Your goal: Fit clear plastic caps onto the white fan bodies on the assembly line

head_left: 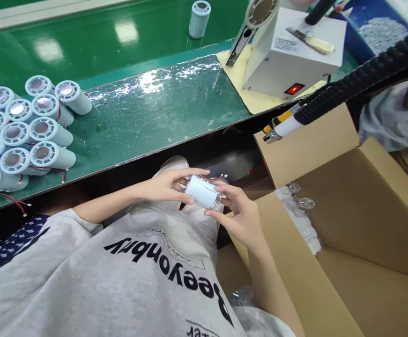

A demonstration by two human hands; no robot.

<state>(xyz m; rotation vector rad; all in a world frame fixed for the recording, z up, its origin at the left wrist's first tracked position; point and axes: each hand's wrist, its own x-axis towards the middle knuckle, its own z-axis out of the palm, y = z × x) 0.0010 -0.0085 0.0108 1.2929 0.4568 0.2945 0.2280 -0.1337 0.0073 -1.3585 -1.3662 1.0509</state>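
Observation:
Above my lap, both hands hold a light-blue cylindrical housing [201, 191] lying on its side. My left hand [170, 186] grips its left end between thumb and fingers. My right hand [241, 213] has thumb and fingers curled around the right end, where a clear plastic spoked cap [217, 201] shows at the rim. I cannot tell whether the cap is fully seated. Thin red and dark wires [212, 178] with small white connectors run along the housing's upper side. Several similar housings [42, 153] with grilled ends and wires lie on the green bench to the left.
A green bench [161, 112] edge runs ahead of me. On it stand a white box-shaped device [291, 56] with a lit red switch and one upright housing [200, 19]. A black hose [361, 75] hangs over an open carton [375, 210] holding clear caps [306, 203]. A blue bin [379, 28] stands behind.

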